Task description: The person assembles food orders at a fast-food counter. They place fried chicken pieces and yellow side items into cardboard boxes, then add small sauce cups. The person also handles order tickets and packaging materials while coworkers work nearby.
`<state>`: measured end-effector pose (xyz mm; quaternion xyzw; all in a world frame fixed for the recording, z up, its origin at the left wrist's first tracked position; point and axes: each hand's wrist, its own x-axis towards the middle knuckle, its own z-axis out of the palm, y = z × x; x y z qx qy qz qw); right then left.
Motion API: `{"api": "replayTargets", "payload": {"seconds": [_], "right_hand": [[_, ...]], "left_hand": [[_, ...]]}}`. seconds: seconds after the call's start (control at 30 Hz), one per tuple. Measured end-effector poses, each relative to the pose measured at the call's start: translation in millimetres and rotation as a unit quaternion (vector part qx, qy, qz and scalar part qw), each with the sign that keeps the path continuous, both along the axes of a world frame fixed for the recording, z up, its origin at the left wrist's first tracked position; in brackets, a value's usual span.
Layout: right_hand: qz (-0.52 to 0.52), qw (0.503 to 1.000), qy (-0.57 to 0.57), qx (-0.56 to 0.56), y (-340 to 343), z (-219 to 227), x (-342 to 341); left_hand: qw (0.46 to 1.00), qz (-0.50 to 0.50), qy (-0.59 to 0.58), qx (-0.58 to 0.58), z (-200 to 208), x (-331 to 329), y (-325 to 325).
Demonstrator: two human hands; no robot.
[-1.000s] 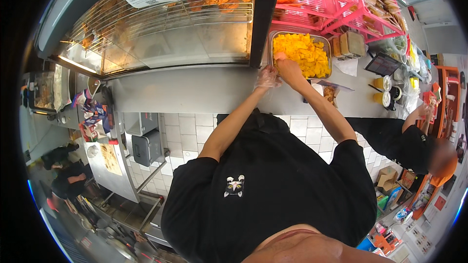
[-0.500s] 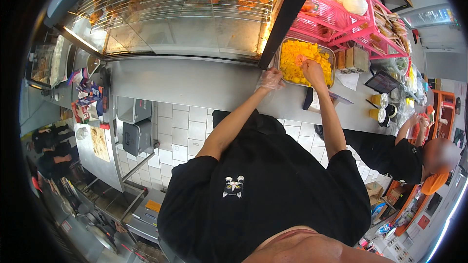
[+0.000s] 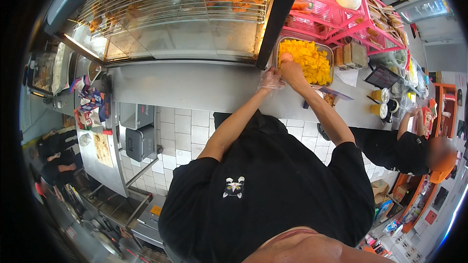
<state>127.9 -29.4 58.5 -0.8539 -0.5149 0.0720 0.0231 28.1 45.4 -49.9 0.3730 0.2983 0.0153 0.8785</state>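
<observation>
A metal tray [image 3: 333, 70] filled with yellow diced food [image 3: 312, 60] stands on the steel counter. My right hand [image 3: 292, 73] is closed around a small orange-pink scoop-like tool [image 3: 286, 57], whose exact kind is hard to make out, at the tray's left part. Close beside it, my left hand [image 3: 271, 80] wears a clear plastic glove, its fingers closed at the tray's near left corner. Partly covered by my right forearm is an open paper box [image 3: 330, 98] with brown food inside, just in front of the tray.
A lit display case [image 3: 180, 34] with fried food on wire racks stands behind the steel counter [image 3: 180, 80]. Pink baskets [image 3: 321, 17], metal containers [image 3: 354, 56], a tablet [image 3: 381, 79] and yellow-filled cups [image 3: 379, 109] are at right. A co-worker [image 3: 404, 151] stands further right.
My right hand has moved left and slightly nearer with the orange-pink tool, from the tray's middle to its left side, beside my left hand. More of the paper box shows.
</observation>
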Motion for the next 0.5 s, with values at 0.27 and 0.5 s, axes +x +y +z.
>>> {"api": "replayTargets", "payload": {"seconds": [0.27, 0.5], "right_hand": [[0.094, 0.969, 0.21, -0.092, 5, -15, 36], [-0.032, 0.878, 0.467, -0.098, -25, 14, 60]], "left_hand": [[0.999, -0.005, 0.001, 0.046, 4, 4, -2], [0.999, 0.013, -0.003, 0.031, 1, 2, -5]]}}
